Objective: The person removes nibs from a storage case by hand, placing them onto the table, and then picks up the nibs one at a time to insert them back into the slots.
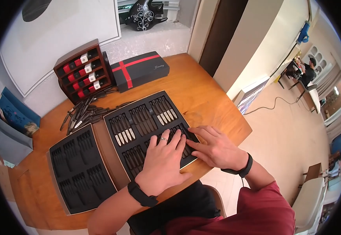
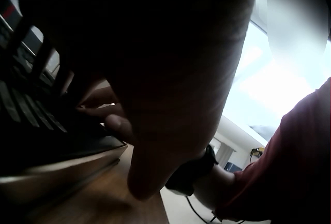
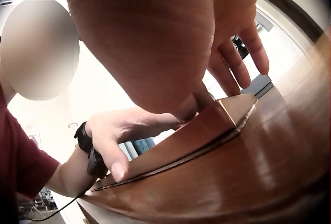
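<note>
A flat two-part case lies open on the table, its right tray [image 1: 119, 111] holding rows of slim dark sticks [image 1: 143, 121], some with pale ends. My left hand [image 1: 163, 164], a ring on one finger, lies palm down over the tray's near half, its fingers extended over the lower-right row. At the tray's right edge is my right hand [image 1: 217, 149], fingers stretched toward that row and fingertips close to the left ones. Both hands hide part of the sticks beneath them. In the right wrist view, the right fingers [image 3: 235, 66] reach past the case's corner [image 3: 235, 110].
The case's left half [image 1: 83, 168] has dark slots. Behind it lies a pile of loose dark sticks [image 1: 86, 111]. A wooden rack [image 1: 83, 70] with red, black and white pieces and a black box [image 1: 143, 70] with red ribbon stand at the back. Blue-grey bags [image 1: 15, 133] are left.
</note>
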{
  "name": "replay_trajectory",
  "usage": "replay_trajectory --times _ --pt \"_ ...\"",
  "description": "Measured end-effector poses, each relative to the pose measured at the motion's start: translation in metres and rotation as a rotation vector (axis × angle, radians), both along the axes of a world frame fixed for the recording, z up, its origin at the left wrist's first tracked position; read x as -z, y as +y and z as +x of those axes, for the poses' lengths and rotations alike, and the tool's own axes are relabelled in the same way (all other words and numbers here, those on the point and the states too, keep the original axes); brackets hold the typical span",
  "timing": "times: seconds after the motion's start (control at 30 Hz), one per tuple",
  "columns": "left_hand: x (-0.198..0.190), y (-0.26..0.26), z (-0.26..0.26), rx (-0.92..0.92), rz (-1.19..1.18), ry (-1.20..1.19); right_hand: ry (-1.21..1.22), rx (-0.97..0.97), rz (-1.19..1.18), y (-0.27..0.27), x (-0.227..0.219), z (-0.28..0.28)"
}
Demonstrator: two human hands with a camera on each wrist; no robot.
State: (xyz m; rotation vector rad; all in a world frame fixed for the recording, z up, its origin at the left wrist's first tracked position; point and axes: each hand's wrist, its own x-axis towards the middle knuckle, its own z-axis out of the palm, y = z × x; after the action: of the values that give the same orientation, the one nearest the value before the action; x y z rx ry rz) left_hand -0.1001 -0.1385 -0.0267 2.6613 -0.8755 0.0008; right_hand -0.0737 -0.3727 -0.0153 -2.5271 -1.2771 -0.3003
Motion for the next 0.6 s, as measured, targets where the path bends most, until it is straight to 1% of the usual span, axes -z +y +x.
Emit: replay_trajectory --times 0.07,0.13,0.23,0.33,0.4,0.43,0.53,0.6 --pt "0.000 -0.002 -0.001 -0.013 0.021 -0.049 0.019 0.008 -0.020 -0.001 -0.004 -0.004" --pt "0.001 -0.002 -0.001 -0.014 0.015 -0.039 0.036 0.016 -0.037 -0.003 -0.008 -0.008" --pt "0.001 -0.002 -0.001 -0.011 0.013 -0.029 0.010 -0.004 -0.041 -0.003 -0.009 -0.014" --pt "0.001 -0.004 -0.001 -0.003 0.027 -0.029 -0.020 0.017 -0.090 0.000 -0.007 -0.016" --pt "0.002 -0.007 -0.002 0.001 0.040 -0.032 -0.011 -0.040 -0.087 0.001 -0.007 -0.010" --pt "0.002 -0.007 -0.003 0.000 0.051 -0.036 -0.012 -0.039 -0.086 0.000 -0.008 -0.007" --pt "0.008 -0.011 -0.010 -0.014 0.061 -0.075 0.037 -0.138 -0.023 0.001 -0.012 0.011" --pt "0.016 -0.014 -0.016 -0.036 0.053 -0.114 0.142 -0.145 0.163 0.008 -0.011 0.031"
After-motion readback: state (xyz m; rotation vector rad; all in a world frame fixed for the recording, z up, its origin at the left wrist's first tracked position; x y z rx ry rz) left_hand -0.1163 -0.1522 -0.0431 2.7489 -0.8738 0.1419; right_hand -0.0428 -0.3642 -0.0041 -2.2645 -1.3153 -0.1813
